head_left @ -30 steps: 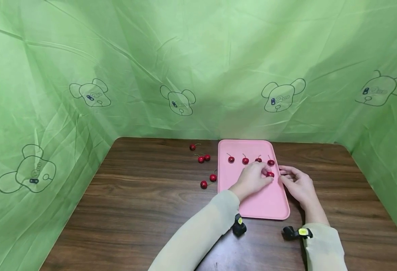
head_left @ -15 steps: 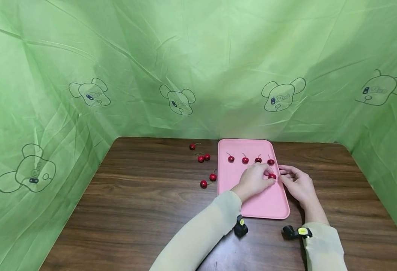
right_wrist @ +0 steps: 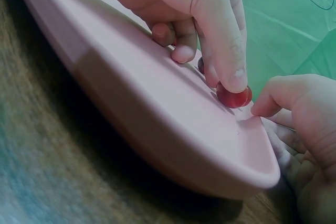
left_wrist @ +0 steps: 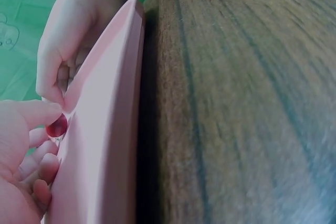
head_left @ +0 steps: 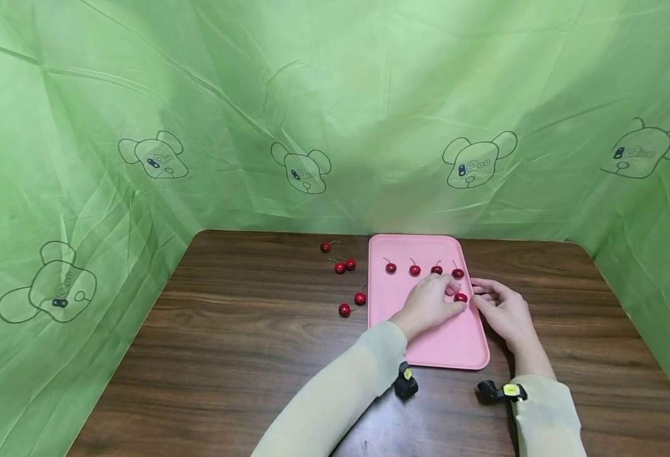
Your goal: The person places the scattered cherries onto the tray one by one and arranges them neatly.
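A pink tray (head_left: 443,346) lies on the table with several stemmed cherries in a row near its far end. My left hand (head_left: 429,303) reaches over the tray and pinches another cherry (head_left: 460,297) between thumb and fingers, low by the right rim. In the right wrist view this red cherry (right_wrist: 233,97) sits under the thumb, close over the tray floor. My right hand (head_left: 505,311) holds the tray's right edge, thumb tip at the rim and bent fingers outside it. The left wrist view shows the left hand (left_wrist: 23,150) on the cherry (left_wrist: 56,126) as well.
Left of the tray, several loose cherries lie on the wooden table (head_left: 243,343); one pair (head_left: 344,266) sits close together and a single cherry (head_left: 326,247) lies farther back. A green cloth (head_left: 369,114) with bear-head drawings encloses the table's back and sides.
My left hand has shifted slightly right and nearer with its cherry, toward the tray's right rim, then stayed almost still. The right hand keeps its place at the tray edge.
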`<state>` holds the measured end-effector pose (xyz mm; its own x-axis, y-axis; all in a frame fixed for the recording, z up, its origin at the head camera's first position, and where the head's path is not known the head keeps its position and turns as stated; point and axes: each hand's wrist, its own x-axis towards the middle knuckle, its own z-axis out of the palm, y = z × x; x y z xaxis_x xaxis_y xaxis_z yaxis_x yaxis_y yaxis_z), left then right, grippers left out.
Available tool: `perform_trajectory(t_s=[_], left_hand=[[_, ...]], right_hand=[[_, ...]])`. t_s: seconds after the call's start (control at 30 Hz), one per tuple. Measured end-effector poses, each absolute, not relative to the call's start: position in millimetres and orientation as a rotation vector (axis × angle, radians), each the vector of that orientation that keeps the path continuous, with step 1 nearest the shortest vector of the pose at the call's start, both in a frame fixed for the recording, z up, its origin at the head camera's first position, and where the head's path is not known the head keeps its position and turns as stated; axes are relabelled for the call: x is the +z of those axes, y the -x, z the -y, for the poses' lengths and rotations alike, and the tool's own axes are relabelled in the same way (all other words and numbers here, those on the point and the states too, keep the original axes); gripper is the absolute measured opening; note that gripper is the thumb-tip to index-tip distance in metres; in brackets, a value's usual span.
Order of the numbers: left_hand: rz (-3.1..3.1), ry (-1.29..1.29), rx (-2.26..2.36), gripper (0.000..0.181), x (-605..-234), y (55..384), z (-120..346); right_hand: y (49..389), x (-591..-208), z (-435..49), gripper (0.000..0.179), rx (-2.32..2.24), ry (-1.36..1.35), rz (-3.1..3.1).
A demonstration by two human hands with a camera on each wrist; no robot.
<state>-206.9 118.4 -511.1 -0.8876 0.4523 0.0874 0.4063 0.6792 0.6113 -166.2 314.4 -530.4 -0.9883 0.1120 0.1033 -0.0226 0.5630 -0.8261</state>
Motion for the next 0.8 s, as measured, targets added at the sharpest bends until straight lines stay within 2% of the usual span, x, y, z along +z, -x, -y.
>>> perform_trajectory(t_s=[0.37,0.6,0.8], left_hand=[[-2.759,-0.735,1.111,0.035,-512.8,208.3,-113.1],[-2.760,-0.743,1.109,0.042,-491.7,207.5,-101.5],[-2.770,-0.791,1.107,0.036,-477.0,211.9,-82.1]], right_hand=[[165.9,-528.3,-313.6,0.038,1.390,0.081,2.665],[166.5,-528.4,-314.9,0.037,1.383,0.080,2.663],[166.8,-529.0,-313.3,0.039,1.388,0.101,2.672]])
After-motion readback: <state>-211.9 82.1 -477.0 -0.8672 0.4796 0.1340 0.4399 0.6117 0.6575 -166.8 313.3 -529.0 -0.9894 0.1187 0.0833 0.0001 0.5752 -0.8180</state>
